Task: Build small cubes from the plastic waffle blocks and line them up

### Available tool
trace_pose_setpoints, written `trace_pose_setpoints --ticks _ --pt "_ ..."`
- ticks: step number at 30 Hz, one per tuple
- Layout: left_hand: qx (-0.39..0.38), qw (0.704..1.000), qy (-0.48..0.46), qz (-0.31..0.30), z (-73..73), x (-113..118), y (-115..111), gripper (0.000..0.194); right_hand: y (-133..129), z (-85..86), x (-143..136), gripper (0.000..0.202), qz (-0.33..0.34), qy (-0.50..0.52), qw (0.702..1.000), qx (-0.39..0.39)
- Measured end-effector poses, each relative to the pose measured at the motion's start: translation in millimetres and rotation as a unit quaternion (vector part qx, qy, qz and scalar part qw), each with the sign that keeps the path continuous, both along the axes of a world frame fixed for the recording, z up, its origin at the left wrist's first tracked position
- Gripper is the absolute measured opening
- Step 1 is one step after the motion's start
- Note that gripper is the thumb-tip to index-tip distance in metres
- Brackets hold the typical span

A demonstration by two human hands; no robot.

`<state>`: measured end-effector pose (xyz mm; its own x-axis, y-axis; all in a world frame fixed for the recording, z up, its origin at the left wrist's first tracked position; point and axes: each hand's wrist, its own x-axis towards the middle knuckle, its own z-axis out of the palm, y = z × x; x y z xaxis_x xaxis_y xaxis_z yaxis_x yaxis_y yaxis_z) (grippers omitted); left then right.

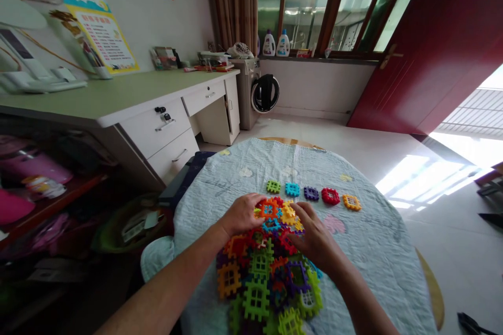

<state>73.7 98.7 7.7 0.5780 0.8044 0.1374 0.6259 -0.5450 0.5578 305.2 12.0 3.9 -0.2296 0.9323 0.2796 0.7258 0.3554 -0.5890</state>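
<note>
A heap of interlocking plastic blocks (257,299) in several colours lies on the near part of the cloth. My left hand (244,214) curls at the heap's far left, thumb and fingers gripping the left edge of an orange window-shaped block (269,209). Across from it, my right hand (316,235) has thumb and fingers apart, its fingertips touching a yellow block (288,212). Beyond the hands runs a row of separate blocks: green (273,186), light blue (292,189), purple (311,193), red (330,196) and orange-yellow (351,202).
A pale blue cloth (377,251) covers the round table. Left stands a green-topped desk (157,89) with drawers; beyond it is a washing machine (248,94) with its door open. A red door (416,57) stands at right. Dark shelves with pink items (33,159) are at far left.
</note>
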Motion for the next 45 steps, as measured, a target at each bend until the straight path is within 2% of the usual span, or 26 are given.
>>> trace_pose_setpoints --ticks 2,4,8,12,15,19,21,24,26,33,45 --pt "0.006 0.999 0.005 0.053 -7.1 -11 29 0.045 -7 -10.7 23 0.050 -0.044 -0.011 0.999 0.016" --pt "0.018 0.996 0.033 0.078 -14.3 -19 61 0.043 -17 -25.0 48 0.038 -0.084 -0.018 0.996 0.018" --pt "0.009 0.994 0.103 0.040 -26.3 -17 113 0.040 -36 -56.4 94 0.029 -0.147 0.000 0.989 -0.003" --pt "-0.005 0.985 0.173 0.005 -35.8 -9 138 0.045 -40 -77.2 120 0.031 -0.249 0.015 0.968 0.009" --pt "-0.025 0.976 0.215 -0.012 -39.9 -9 144 0.055 -33 -83.1 127 0.033 -0.295 0.024 0.955 0.009" --pt "-0.032 0.969 0.243 -0.024 -38.5 -7 144 0.080 -28 -84.5 127 0.034 -0.292 0.027 0.956 -0.008" --pt "-0.023 0.966 0.255 -0.027 -35.8 -4 142 0.073 -28 -84.5 127 0.034 -0.293 0.031 0.955 -0.012" --pt "-0.010 0.962 0.271 -0.029 -31.7 1 140 0.049 -29 -84.3 128 0.034 -0.297 0.042 0.954 -0.016" --pt "-0.010 0.961 0.274 -0.031 -29.5 4 139 0.044 -29 -84.4 128 0.033 -0.297 0.047 0.954 -0.020" --pt "-0.033 0.957 0.286 -0.042 -25.9 6 144 0.043 -28 -84.3 124 0.032 -0.303 0.058 0.951 -0.014" --pt "-0.023 0.962 0.270 -0.029 -33.5 5 145 0.041 -28 -79.9 120 0.028 -0.293 0.064 0.954 -0.008"
